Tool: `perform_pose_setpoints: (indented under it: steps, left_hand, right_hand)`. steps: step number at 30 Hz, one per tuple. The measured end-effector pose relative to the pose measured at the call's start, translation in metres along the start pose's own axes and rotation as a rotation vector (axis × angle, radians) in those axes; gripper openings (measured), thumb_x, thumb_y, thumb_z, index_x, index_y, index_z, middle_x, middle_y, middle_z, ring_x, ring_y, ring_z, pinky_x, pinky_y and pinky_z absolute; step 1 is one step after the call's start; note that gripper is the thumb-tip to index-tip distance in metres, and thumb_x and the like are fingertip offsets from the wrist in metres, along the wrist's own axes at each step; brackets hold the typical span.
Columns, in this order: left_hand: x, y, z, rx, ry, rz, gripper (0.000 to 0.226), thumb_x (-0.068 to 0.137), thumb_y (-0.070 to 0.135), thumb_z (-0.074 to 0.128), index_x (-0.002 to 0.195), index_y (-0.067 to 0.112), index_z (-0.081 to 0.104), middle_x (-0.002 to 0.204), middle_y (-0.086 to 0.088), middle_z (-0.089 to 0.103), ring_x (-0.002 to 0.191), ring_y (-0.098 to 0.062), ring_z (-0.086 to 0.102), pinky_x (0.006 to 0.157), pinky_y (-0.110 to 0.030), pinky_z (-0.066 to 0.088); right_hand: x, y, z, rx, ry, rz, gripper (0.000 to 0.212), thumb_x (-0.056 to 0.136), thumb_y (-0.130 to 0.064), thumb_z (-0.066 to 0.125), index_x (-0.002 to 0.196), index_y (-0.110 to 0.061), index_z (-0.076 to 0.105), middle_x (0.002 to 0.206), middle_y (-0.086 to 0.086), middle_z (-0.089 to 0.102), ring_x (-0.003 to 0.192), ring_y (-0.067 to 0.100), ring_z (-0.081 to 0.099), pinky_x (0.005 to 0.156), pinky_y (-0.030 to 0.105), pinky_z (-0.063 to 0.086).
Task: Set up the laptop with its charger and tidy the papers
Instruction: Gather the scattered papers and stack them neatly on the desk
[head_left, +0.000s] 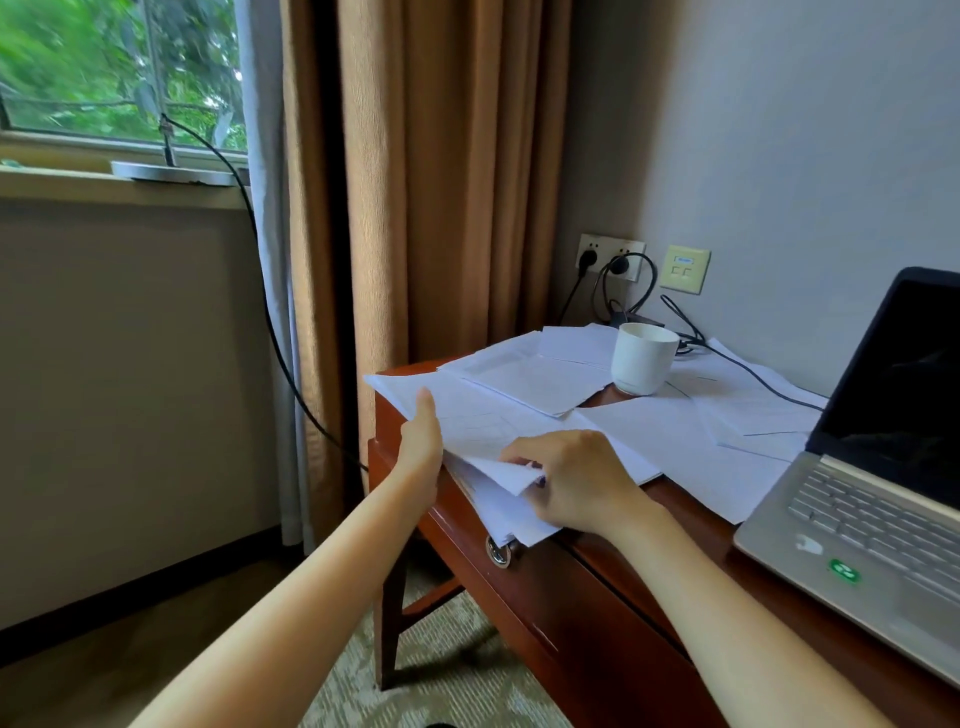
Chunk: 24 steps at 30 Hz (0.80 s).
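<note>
Right hand (576, 478) pinched a lifted corner of the paper stack (467, 431). Left hand (421, 441) held its outer edge, thumb on top. Stack sat on the worktop (395, 415) corner, front-left of the mug (644, 358). Laptop (883, 467) was open, screen dark, front-right of mug. Loose sheets (540, 374) lay around mug; its contents weren't visible. Charger cable (753, 375) ran past mug toward the wall socket (610, 255) behind.

Papers (524, 400) spread across desk (597, 587), mug (644, 358) on them toward the back, laptop (878, 467) at right, wall sockets (610, 255) behind mug, curtain (415, 182) left of desk.
</note>
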<state>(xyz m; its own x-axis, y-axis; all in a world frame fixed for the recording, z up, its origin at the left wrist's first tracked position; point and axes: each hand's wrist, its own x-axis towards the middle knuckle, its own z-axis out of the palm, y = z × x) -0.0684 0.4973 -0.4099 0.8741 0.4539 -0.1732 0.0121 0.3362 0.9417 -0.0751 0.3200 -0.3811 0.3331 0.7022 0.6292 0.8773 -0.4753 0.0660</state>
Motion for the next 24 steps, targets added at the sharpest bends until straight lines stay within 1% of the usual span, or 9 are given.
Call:
perform_pose_setpoints:
  steps: [2, 5, 7, 9, 12, 16, 20, 22, 24]
  left_hand:
    - [0.0, 0.0, -0.001, 0.061, -0.003, 0.013, 0.051, 0.088, 0.029, 0.057, 0.132, 0.005, 0.046, 0.123, -0.012, 0.059, 0.111, -0.032, 0.057, 0.096, -0.041, 0.047]
    - [0.005, -0.001, -0.005, 0.203, 0.098, 0.018, 0.051, 0.077, 0.002, 0.059, 0.127, -0.001, 0.046, 0.118, -0.018, 0.058, 0.102, -0.032, 0.058, 0.077, -0.035, 0.05]
    - [0.008, 0.002, -0.008, 0.221, 0.123, 0.021, 0.049, 0.079, 0.0, 0.058, 0.127, -0.002, 0.046, 0.119, -0.018, 0.058, 0.102, -0.032, 0.058, 0.072, -0.033, 0.048]
    - [0.01, 0.005, -0.009, 0.255, 0.118, 0.009, 0.051, 0.081, 0.002, 0.058, 0.13, -0.001, 0.043, 0.121, -0.017, 0.056, 0.104, -0.031, 0.057, 0.075, -0.034, 0.049]
    - [0.001, 0.007, -0.007, 0.342, 0.105, 0.076, 0.048, 0.081, 0.003, 0.055, 0.127, 0.0, 0.042, 0.118, -0.015, 0.056, 0.097, -0.027, 0.057, 0.064, -0.029, 0.045]
    - [-0.02, -0.001, -0.005, 0.437, 0.103, 0.256, 0.037, 0.081, -0.003, 0.045, 0.116, 0.004, 0.04, 0.1, 0.0, 0.052, 0.091, -0.019, 0.05, 0.057, -0.021, 0.035]
    - [-0.037, -0.001, 0.0, 0.531, 0.096, 0.308, 0.047, 0.087, -0.004, 0.038, 0.13, 0.013, 0.031, 0.103, 0.001, 0.049, 0.087, -0.02, 0.048, 0.075, -0.035, 0.046]
    - [-0.033, 0.0, 0.0, 0.56, 0.102, 0.297, 0.047, 0.089, -0.003, 0.039, 0.132, 0.013, 0.029, 0.094, 0.007, 0.046, 0.085, -0.019, 0.047, 0.075, -0.033, 0.044]
    - [-0.028, 0.0, -0.002, 0.569, 0.092, 0.275, 0.048, 0.09, -0.002, 0.04, 0.134, 0.012, 0.027, 0.081, 0.013, 0.039, 0.083, -0.017, 0.044, 0.074, -0.032, 0.042]
  right_hand:
    - [0.003, -0.009, -0.003, 0.086, -0.091, 0.061, 0.03, 0.063, -0.021, 0.057, 0.088, -0.022, 0.074, 0.074, -0.008, 0.072, 0.066, 0.012, 0.066, 0.059, 0.013, 0.04]
    - [0.009, -0.016, -0.01, 0.592, -0.389, 0.42, 0.045, 0.069, -0.055, 0.061, 0.101, -0.025, 0.072, 0.095, -0.011, 0.068, 0.092, 0.009, 0.061, 0.078, 0.021, 0.044]
    - [0.011, -0.01, -0.006, 0.869, -0.314, 0.555, 0.056, 0.062, -0.065, 0.055, 0.094, -0.022, 0.072, 0.101, -0.002, 0.069, 0.099, 0.011, 0.061, 0.085, 0.023, 0.045]
    - [0.013, -0.001, -0.004, 0.902, -0.176, 0.64, 0.042, 0.073, -0.056, 0.06, 0.096, -0.023, 0.071, 0.105, 0.0, 0.068, 0.099, 0.009, 0.059, 0.086, 0.023, 0.044]
    - [0.016, 0.021, 0.004, 0.561, -0.154, 0.742, 0.037, 0.088, -0.027, 0.062, 0.124, -0.02, 0.056, 0.125, -0.003, 0.055, 0.114, 0.012, 0.049, 0.095, 0.026, 0.038]
    - [0.022, 0.042, 0.019, 0.056, -0.339, 0.66, 0.049, 0.097, -0.021, 0.043, 0.145, -0.017, 0.029, 0.148, 0.004, 0.032, 0.132, 0.024, 0.036, 0.105, 0.035, 0.03]
    - [0.043, 0.049, 0.032, -0.348, -0.4, 0.573, 0.056, 0.096, -0.013, 0.041, 0.146, -0.012, 0.017, 0.145, 0.01, 0.031, 0.125, 0.031, 0.039, 0.096, 0.041, 0.036]
    - [0.055, 0.052, 0.034, -0.502, -0.45, 0.544, 0.064, 0.093, -0.011, 0.048, 0.146, -0.009, 0.014, 0.141, 0.011, 0.035, 0.122, 0.031, 0.044, 0.092, 0.04, 0.04]
    - [0.061, 0.052, 0.036, -0.541, -0.518, 0.569, 0.058, 0.088, -0.001, 0.053, 0.14, -0.006, 0.028, 0.132, 0.012, 0.047, 0.117, 0.031, 0.051, 0.088, 0.037, 0.043]
